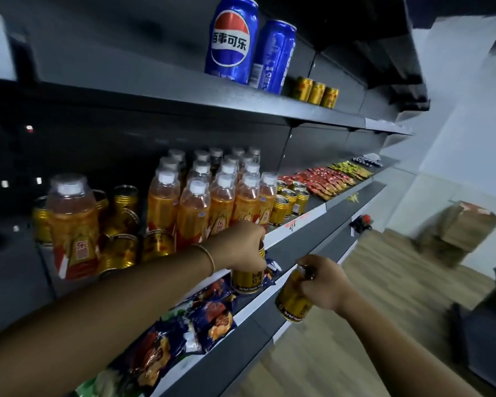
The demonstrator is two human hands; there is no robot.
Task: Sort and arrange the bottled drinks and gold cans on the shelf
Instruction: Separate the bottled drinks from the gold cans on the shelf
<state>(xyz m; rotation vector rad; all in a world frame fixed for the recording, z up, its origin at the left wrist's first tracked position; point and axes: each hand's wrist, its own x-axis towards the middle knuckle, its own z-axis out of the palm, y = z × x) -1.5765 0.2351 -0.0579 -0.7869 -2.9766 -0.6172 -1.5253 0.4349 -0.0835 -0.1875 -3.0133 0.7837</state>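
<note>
The left hand is reaching across in front of the middle shelf. Its fingers are curling down over the top of an upright gold can and gripping it by the rim. This can is sitting low, right by the blue snack bags that are lying on the lower shelf. I cannot tell if it is resting on them. The right hand is wrapping its fingers and thumb around the top part of a tilted gold can. It is holding that can up in the air, out in front of the lower shelf. A thin bracelet is sitting on the left wrist. On the middle shelf, the bottled drinks are standing close together in rows, with orange drink inside and white caps. A lone bottle is standing off to the left, apart from them. A bunch of gold cans is sitting between it and the rows. More small gold cans are standing just to the right of the bottles, and red packets are lying farther along. Two big blue cans and three little gold cans are standing on the top shelf.
</note>
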